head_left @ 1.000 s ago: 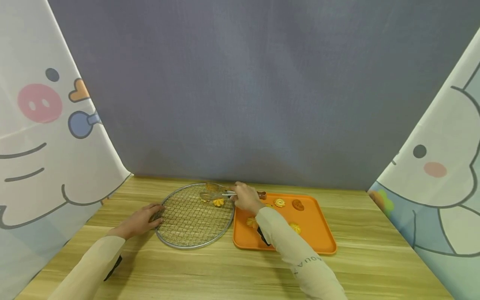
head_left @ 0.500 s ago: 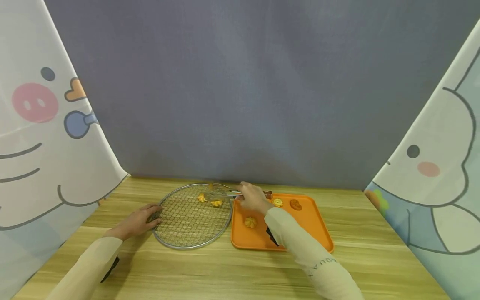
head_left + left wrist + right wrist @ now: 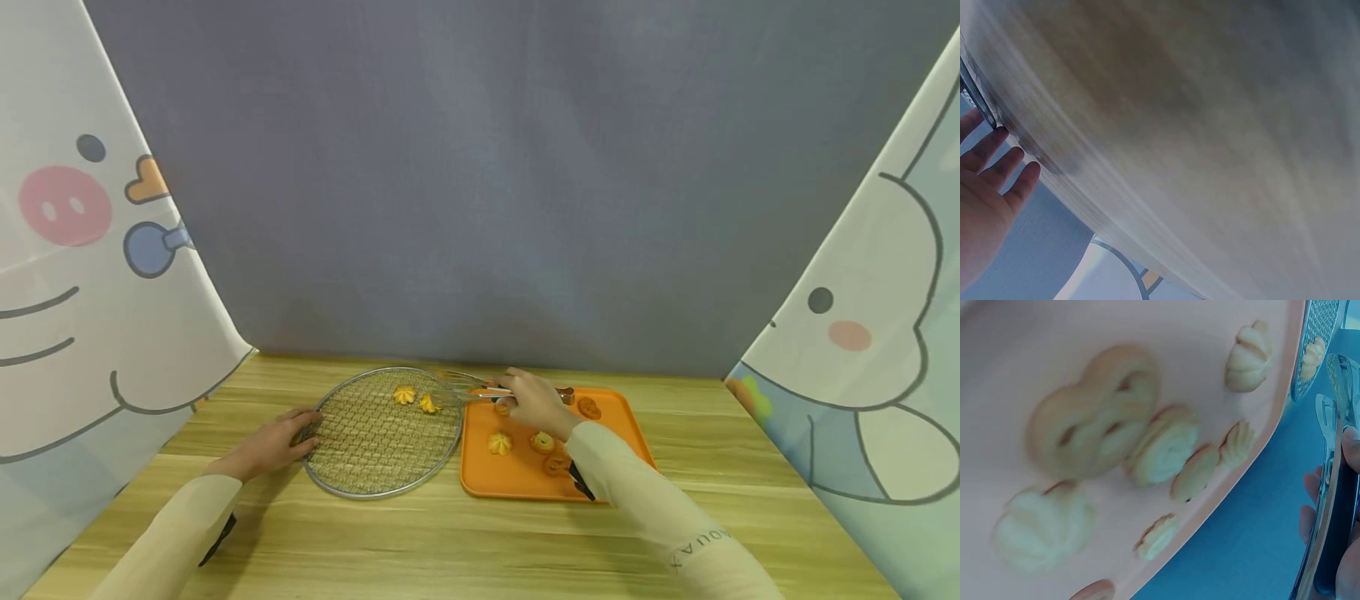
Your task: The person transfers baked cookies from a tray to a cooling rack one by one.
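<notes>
My right hand grips a pair of metal tongs with a brown handle end. The tong tips are parted, with nothing between them, and overlap the right rim of a round wire rack. Near them on the rack sit two yellow piped cookies, one farther left and one by the tips. At the rack's left rim rests my left hand; the left wrist view shows its fingers extended, one at the rim. In the right wrist view the tongs lie beyond the tray edge.
Right of the rack lies an orange tray with several cookies, among them a ridged one, a ring-shaped one and a pretzel-shaped one. A grey cloth stands behind the wooden table.
The tongs have drawn back to the right over the tray's far left corner, away from the two cookies on the rack. My left hand keeps its place at the rim.
</notes>
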Motion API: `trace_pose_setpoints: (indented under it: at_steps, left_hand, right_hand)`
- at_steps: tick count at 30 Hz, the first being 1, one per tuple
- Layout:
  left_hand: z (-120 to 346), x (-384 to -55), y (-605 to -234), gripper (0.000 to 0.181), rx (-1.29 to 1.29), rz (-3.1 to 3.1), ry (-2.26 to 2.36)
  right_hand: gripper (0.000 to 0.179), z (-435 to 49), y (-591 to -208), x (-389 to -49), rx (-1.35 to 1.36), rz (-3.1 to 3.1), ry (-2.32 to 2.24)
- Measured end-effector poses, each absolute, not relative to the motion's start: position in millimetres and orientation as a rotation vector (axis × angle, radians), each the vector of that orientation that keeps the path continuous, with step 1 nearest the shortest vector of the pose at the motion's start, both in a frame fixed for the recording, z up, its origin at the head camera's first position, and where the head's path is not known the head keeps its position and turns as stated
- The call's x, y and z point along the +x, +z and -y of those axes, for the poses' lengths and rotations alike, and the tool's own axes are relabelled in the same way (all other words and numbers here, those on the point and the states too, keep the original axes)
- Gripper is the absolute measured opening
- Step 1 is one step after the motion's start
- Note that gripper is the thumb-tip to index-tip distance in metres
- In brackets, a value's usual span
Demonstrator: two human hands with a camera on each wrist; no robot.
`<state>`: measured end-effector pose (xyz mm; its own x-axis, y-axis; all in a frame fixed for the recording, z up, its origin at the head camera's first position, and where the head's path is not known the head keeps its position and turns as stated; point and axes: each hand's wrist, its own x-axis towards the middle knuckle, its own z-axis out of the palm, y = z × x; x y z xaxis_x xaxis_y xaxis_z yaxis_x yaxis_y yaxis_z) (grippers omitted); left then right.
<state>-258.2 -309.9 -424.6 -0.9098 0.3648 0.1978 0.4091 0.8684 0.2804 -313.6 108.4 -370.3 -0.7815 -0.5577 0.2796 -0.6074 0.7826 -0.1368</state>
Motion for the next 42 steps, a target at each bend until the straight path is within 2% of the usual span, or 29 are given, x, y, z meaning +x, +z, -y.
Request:
trace_pose_setpoints:
  at_steps: [23, 42]
  left_hand:
    - [310.6, -258.1, -424.3, 0.043, -0.602, 2.895, -0.502]
    - [310.2, -258.1, -425.0, 0.043, -0.603, 2.884, -0.479]
  right_hand:
    - [0.035, -174.3, -375.1, -291.0, 0.852, 2.754, 0.411]
    - [0.03, -198.9, -391.9, -271.0, 0.913, 2.707, 0.467]
